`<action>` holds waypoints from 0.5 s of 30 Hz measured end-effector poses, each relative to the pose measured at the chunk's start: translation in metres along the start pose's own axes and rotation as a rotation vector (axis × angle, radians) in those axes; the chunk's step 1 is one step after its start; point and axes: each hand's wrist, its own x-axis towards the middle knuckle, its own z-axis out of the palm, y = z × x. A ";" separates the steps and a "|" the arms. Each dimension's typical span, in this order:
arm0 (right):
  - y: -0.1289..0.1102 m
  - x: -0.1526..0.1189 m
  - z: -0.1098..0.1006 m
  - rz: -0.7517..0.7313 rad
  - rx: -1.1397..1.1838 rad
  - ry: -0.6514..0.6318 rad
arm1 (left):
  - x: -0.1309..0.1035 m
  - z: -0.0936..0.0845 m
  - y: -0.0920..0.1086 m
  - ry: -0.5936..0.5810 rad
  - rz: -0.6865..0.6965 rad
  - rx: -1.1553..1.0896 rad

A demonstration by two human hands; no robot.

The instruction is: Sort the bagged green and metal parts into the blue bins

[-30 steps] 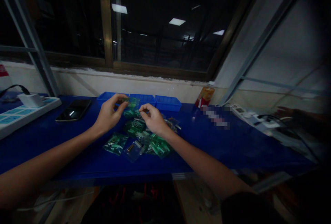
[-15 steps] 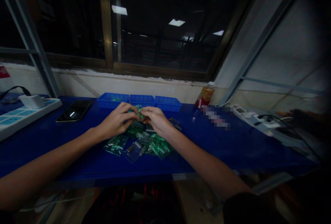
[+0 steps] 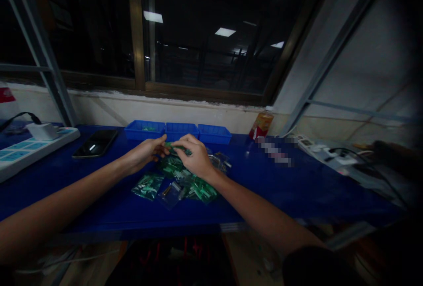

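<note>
Above a pile of small packets, my left hand (image 3: pixel 148 153) and my right hand (image 3: pixel 194 157) meet over the blue table (image 3: pixel 112 202). Pinched between their fingertips is a small green plastic bag (image 3: pixel 176 147), partly covered by the fingers; its contents are too dark to make out. Under my right hand lie several green bags with pale pieces inside, such as the green packet (image 3: pixel 202 189). Another green packet (image 3: pixel 148 185) lies below my left hand. Beside it is a clear bag (image 3: pixel 171 194) with brass-coloured and white parts.
Three blue trays stand along the wall, the left tray (image 3: pixel 144 135) holding small green bits. A phone (image 3: pixel 95 143) and a white power strip (image 3: pixel 36 149) lie on the left. To the right are a drink bottle (image 3: pixel 262 125) and another power strip (image 3: pixel 330 156) with plugs.
My left hand has opened out slightly and shifted left and down. The right hand has turned with the green bag, which is now lower and flatter between the fingers.
</note>
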 end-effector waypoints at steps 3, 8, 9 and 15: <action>0.002 -0.001 0.004 0.039 0.011 -0.072 | 0.001 0.001 -0.002 0.022 0.049 0.016; 0.008 0.001 0.012 0.485 0.327 -0.130 | 0.002 0.000 -0.006 0.093 0.380 0.214; 0.010 0.002 0.013 0.594 0.424 -0.135 | 0.002 -0.001 -0.007 0.091 0.451 0.304; 0.015 0.003 0.014 0.788 0.627 -0.053 | -0.002 0.003 -0.008 0.029 0.690 0.738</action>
